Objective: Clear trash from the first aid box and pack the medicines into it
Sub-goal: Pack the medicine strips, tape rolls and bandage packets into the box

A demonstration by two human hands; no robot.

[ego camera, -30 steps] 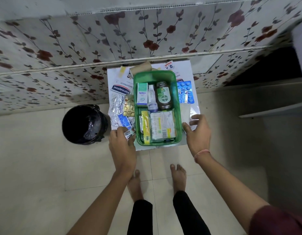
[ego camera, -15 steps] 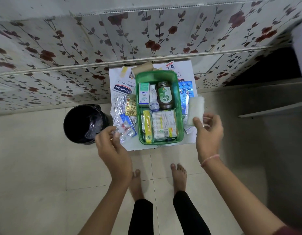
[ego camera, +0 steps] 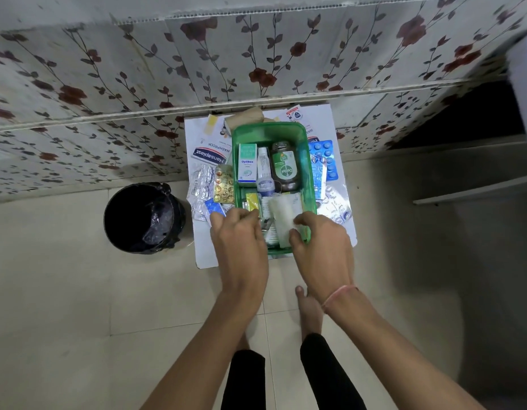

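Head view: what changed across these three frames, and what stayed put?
The right hand picked a white gauze roll up from right of the green first aid box and brought it into the box's near end. The left hand took a small blister strip from the left pile and moved over the box. Dettol bottle, Optibex carton and bin unchanged.

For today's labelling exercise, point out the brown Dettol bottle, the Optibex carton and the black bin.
Dettol bottle [ego camera: 286,170], head view, on its green label.
Optibex carton [ego camera: 247,164], head view, on its printed front face.
Black bin [ego camera: 144,218], head view, on the dark liner inside.
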